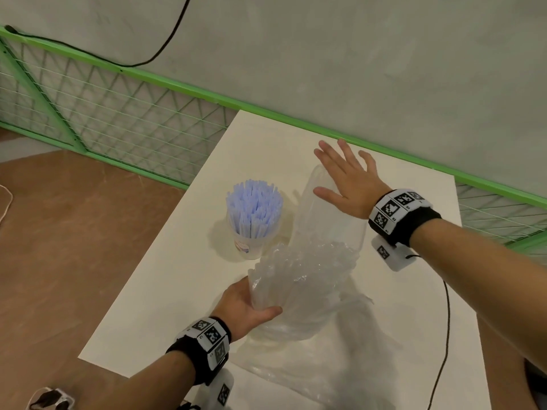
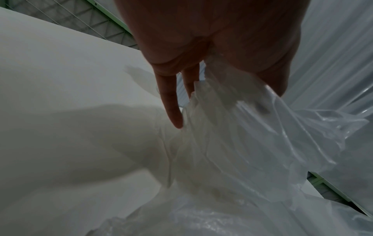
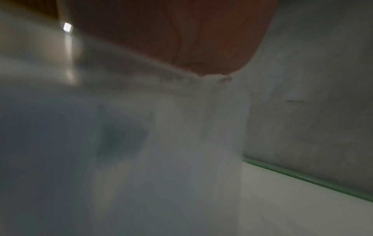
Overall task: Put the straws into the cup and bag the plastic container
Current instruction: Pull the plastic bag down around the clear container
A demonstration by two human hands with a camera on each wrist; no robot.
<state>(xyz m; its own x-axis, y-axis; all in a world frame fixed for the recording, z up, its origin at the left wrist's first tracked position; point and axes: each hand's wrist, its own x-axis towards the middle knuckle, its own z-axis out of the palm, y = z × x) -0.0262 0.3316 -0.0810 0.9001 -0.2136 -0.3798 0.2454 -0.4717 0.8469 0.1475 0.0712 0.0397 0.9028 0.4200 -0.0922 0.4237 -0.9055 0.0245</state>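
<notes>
A plastic cup [image 1: 248, 245] packed with pale blue straws [image 1: 254, 205] stands on the white table [image 1: 142, 306]. To its right a tall clear plastic container [image 1: 321, 208] leans with its lower part inside a crumpled clear bag [image 1: 302, 285]. My left hand [image 1: 251, 304] grips the bag's bunched rim, thumb over the plastic; the left wrist view shows the bag [image 2: 252, 143] under the fingers [image 2: 171, 102]. My right hand [image 1: 343, 179] lies flat with spread fingers on the container's upper end. The right wrist view is blurred, showing only the palm [image 3: 161, 39] on clear plastic.
A green rail [image 1: 325, 128] runs along the table's far edge against a grey wall. Green wire fencing [image 1: 103, 113] stands at the left over brown floor. A black cable [image 1: 444, 335] hangs from my right wrist across the table's right side.
</notes>
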